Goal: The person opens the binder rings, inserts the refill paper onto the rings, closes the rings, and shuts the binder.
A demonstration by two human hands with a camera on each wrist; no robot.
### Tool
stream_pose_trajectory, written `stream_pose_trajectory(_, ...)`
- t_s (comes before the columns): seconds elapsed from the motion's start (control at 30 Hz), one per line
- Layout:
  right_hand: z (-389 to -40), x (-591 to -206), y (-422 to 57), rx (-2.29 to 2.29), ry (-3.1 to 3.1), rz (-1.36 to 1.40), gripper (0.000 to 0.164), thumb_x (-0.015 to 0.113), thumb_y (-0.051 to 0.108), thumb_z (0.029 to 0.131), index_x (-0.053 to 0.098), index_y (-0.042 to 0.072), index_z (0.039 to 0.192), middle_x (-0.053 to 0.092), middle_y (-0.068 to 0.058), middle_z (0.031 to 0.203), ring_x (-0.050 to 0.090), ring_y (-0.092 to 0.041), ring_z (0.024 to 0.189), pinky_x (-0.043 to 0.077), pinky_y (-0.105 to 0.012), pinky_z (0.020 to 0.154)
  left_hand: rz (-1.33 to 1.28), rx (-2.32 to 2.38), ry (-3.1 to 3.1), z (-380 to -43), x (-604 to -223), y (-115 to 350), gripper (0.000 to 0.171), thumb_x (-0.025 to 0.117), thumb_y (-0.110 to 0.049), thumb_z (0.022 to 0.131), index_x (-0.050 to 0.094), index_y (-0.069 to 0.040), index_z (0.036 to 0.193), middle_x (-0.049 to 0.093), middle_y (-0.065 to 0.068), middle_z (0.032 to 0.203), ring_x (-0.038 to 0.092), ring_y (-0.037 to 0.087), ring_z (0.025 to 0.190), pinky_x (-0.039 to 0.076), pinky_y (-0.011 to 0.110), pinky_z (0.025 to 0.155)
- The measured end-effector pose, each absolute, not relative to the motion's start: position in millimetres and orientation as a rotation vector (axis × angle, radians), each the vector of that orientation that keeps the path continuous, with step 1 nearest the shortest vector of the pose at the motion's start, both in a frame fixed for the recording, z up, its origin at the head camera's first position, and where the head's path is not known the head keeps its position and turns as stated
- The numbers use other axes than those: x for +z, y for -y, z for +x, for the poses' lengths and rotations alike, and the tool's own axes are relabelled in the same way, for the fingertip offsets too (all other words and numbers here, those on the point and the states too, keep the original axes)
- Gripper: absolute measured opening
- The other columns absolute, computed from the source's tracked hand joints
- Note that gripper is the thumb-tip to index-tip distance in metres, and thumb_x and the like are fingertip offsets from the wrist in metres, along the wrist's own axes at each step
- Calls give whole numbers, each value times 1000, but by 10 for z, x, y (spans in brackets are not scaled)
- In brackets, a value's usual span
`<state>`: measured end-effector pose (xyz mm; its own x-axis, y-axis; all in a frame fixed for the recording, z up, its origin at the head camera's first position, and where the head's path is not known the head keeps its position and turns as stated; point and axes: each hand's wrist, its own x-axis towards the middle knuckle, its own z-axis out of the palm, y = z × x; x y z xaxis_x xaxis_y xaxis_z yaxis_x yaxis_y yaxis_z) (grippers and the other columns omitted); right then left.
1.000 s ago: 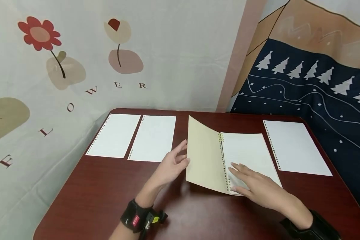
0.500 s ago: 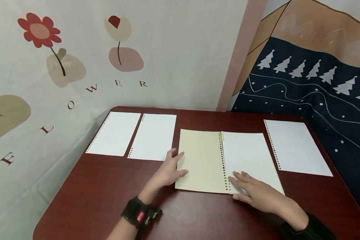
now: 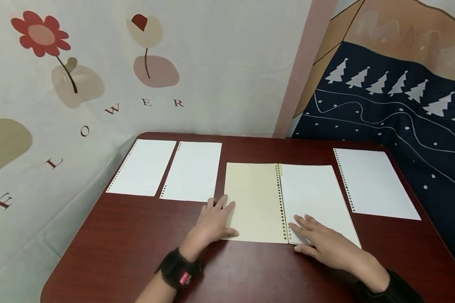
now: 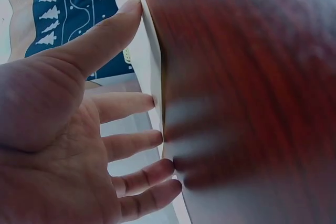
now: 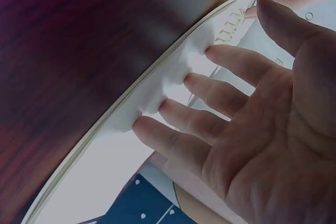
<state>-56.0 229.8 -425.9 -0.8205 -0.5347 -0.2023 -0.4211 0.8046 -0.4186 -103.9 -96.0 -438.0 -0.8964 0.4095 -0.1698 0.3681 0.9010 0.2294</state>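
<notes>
A ring-bound notebook lies opened flat on the table, its beige cover (image 3: 253, 202) on the left and its white page (image 3: 307, 189) on the right. Yellowish binder rings (image 3: 279, 170) join the two along a row of holes. At the cover's lower left edge my left hand (image 3: 212, 223) rests with fingers spread; the left wrist view shows its fingertips (image 4: 157, 139) right at the edge. My right hand (image 3: 326, 240) lies on the lower part of the page near the rings, its fingertips (image 5: 143, 124) pressing the paper. Nothing is gripped in either hand.
Two loose sheets with punched holes, a far-left sheet (image 3: 142, 168) and another sheet (image 3: 193, 170), lie left of the notebook. A third loose sheet (image 3: 375, 183) is on the right. The dark red table (image 3: 136, 240) meets a printed cloth (image 3: 227, 63) behind.
The beige cover, raised on its edge a second ago, has come down flat to the left. My left hand moved down along its edge; the right hand stayed on the page, shifting slightly downward.
</notes>
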Motion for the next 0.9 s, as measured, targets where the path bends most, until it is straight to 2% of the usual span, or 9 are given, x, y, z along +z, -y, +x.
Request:
stream_pose_trajectory(0.5, -539, -4274, -2291, -439, -2794, -804, 60, 59, 45, 94, 49, 10, 143, 39, -14, 150, 31, -42, 137, 39, -57, 97, 607, 285, -2804, -1125, -4358, 1012, 83, 75, -52, 78, 46, -14, 146, 31, 13, 153, 34, 39, 126, 37, 48, 92)
stream_pose_trajectory(0.67, -541, -4267, -2309, -441, -2775, -805, 60, 57, 46, 95, 49, 12, 144, 37, -13, 151, 30, -42, 137, 39, -59, 97, 634, 283, -2787, -1133, -4355, 1027, 81, 74, -51, 80, 45, -14, 147, 30, 12, 154, 34, 40, 127, 36, 49, 94)
stream_pose_trajectory(0.77, -636, -4191, -2359, -509, -2670, -782, 60, 55, 47, 96, 49, 9, 143, 37, -15, 151, 28, -42, 138, 34, -60, 100, 665, 269, -2756, -1179, -4272, 1044, 82, 73, -49, 82, 41, -13, 148, 27, 16, 154, 33, 41, 129, 35, 51, 98)
stream_pose_trajectory(0.9, -981, -4000, -2453, -585, -2676, -734, 50, 59, 35, 97, 55, 4, 136, 50, -16, 140, 42, -40, 131, 36, -57, 100, 750, 235, -2779, -1422, -4058, 991, 76, 71, -44, 87, 40, -11, 148, 31, 20, 151, 38, 41, 129, 38, 52, 100)
